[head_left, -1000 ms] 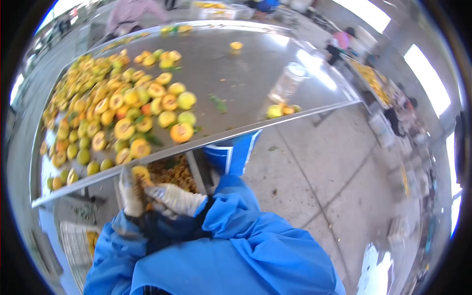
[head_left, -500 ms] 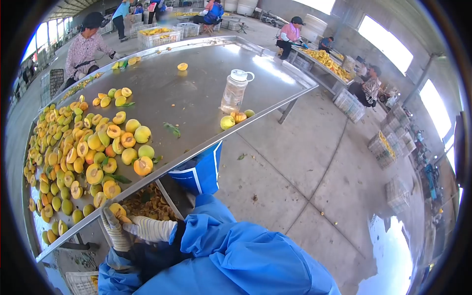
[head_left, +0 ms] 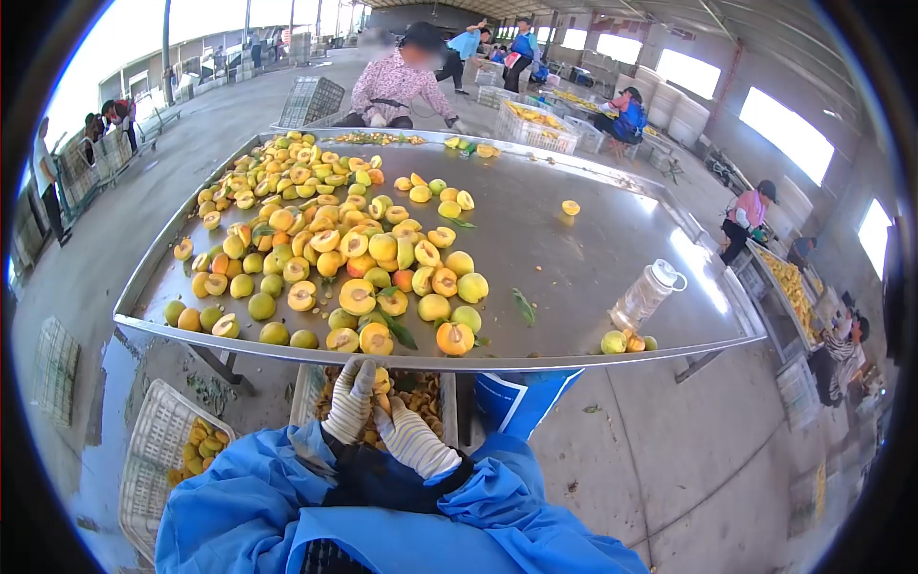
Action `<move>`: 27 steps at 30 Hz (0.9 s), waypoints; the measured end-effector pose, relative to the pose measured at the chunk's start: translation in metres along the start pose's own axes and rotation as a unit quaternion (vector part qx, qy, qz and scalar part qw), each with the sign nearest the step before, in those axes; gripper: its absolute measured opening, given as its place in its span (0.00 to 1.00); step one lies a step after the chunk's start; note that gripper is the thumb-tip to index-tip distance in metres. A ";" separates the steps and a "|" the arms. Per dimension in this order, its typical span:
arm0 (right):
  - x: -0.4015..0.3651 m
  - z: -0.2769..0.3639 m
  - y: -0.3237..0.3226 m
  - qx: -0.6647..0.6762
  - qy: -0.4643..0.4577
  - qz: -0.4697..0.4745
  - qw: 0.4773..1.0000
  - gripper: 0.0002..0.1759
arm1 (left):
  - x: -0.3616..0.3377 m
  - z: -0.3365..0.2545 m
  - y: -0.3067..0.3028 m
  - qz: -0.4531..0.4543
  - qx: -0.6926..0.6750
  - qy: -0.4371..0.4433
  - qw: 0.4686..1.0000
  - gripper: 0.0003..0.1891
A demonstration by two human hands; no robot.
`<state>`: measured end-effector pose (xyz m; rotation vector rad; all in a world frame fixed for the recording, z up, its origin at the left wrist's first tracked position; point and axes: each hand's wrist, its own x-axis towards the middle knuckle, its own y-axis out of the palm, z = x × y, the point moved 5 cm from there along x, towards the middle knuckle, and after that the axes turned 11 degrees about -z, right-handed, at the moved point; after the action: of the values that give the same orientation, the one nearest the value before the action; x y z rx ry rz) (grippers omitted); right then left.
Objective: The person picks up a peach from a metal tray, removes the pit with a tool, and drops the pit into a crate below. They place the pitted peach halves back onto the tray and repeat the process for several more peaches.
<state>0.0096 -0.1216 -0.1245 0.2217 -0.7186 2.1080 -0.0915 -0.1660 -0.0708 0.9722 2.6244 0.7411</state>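
Both hands wear striped, pale gloves and meet just below the near edge of the metal table (head_left: 545,362). My left hand (head_left: 350,402) has its fingers wrapped round a yellow peach piece (head_left: 382,381). Close against it from the right, my right hand (head_left: 413,435) touches the lower side of that piece; whether it grips anything is hidden. Beneath the hands lies a crate (head_left: 308,392) of brownish peach scraps. On the table above them spreads a heap of whole and halved peaches (head_left: 325,239).
A clear bottle (head_left: 643,298) stands at the table's right, beside a few peaches (head_left: 614,342). Lower left is a white crate (head_left: 153,440) holding peaches. A blue bag (head_left: 516,402) hangs under the table edge. Across the table is a co-worker (head_left: 402,86).
The view has swung left, so table and hands appear further right. The white crate at the lower left shows more fully. My hands remain together at the peach piece.
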 end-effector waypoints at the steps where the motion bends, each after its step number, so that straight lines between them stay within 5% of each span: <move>1: 0.005 0.020 -0.012 0.103 0.132 0.087 0.982 0.25 | 0.001 0.000 -0.002 -0.010 0.030 -0.004 0.999 0.13; 3: 0.002 0.049 -0.032 0.290 0.379 0.248 0.843 0.25 | 0.001 -0.011 0.001 0.010 0.057 0.004 0.998 0.13; 7: 0.006 0.057 -0.037 0.282 0.372 0.262 0.844 0.28 | 0.006 -0.013 -0.002 0.031 0.086 0.017 0.996 0.12; 9: 0.016 0.037 -0.007 0.177 -0.001 0.016 0.984 0.30 | 0.004 -0.011 0.002 0.048 0.055 -0.042 0.996 0.13; 10: 0.014 0.034 -0.009 0.166 -0.005 0.019 0.986 0.31 | 0.008 -0.006 -0.001 0.058 0.058 -0.052 0.995 0.14; 12: 0.003 0.043 -0.028 0.181 0.296 0.219 0.912 0.31 | 0.010 -0.001 -0.006 0.057 0.060 -0.061 0.995 0.15; 15: -0.001 0.069 -0.045 0.313 0.459 0.273 0.786 0.31 | 0.004 -0.014 0.001 0.048 0.049 -0.061 0.996 0.15; 18: 0.006 0.064 -0.042 0.210 0.328 0.232 0.892 0.31 | 0.007 -0.010 0.001 0.060 0.056 -0.042 0.996 0.15; 20: 0.006 0.021 -0.024 0.151 0.148 0.134 0.968 0.32 | 0.007 -0.004 0.000 0.041 0.044 -0.068 0.996 0.15; 23: 0.002 0.023 -0.013 0.233 0.154 0.103 0.955 0.26 | 0.004 -0.011 0.000 0.044 0.072 -0.035 0.996 0.16; 25: 0.000 0.077 -0.039 0.315 0.407 0.223 0.828 0.23 | 0.001 -0.023 0.005 0.055 0.093 0.002 0.994 0.16; 27: 0.000 0.075 -0.043 0.399 0.478 0.258 0.739 0.22 | -0.003 -0.030 0.008 0.037 0.107 0.030 0.993 0.17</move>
<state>0.0363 -0.1448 -0.0457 -0.6683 0.8641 2.4963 -0.0969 -0.1741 -0.0417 1.1270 2.7764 0.5194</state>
